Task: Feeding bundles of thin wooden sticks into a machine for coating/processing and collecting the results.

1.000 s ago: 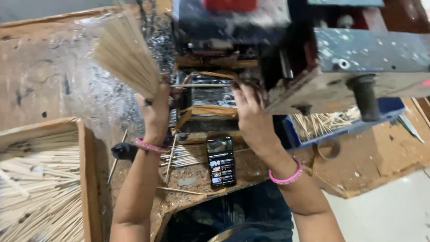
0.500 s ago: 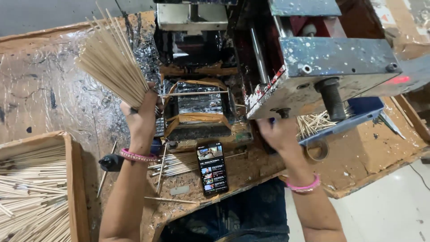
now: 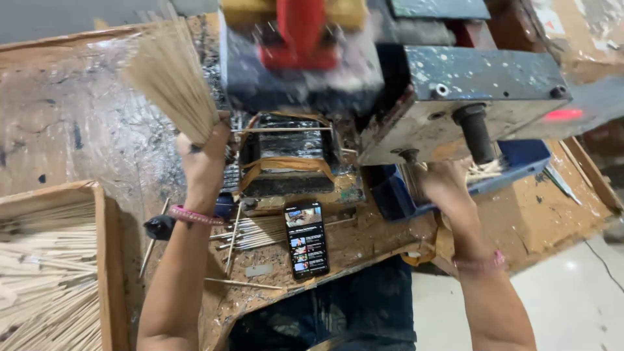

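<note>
Leftmost, a wooden box [image 3: 107,260] sat at the bench's near corner, packed with pale sticks [image 3: 39,273] lying roughly side by side. Beyond it the bench [image 3: 71,110] spread out brown, scuffed and stained, with a glossy plastic sheet over part of it and a strip of grey wall or floor along the top edge. The left hand [image 3: 207,153] rose from a forearm wearing a pink band, fist closed tight around the base of a bundle [image 3: 172,78] of thin sticks that fanned up and to the left, blurred at the tips. Just below that wrist lay a small black object [image 3: 159,227], too dim to identify, and loose sticks [image 3: 260,231] were scattered on the bench beside it. A phone [image 3: 307,239] lay face up near the front edge, screen lit. Behind it stood the machine [image 3: 455,97], a grimy metal block flecked with paint, with a red and yellow part on top and a blackened slot bound by an orange strap in front of the left hand. Under the machine's right overhang the right hand [image 3: 445,185] reached into a blue tray [image 3: 520,162] holding more sticks; its fingers were blurred and partly hidden, so I could not tell whether they gripped anything. Farther right the bench ended in a chipped, jagged edge, and pale smooth floor [image 3: 572,286] showed below it.
</note>
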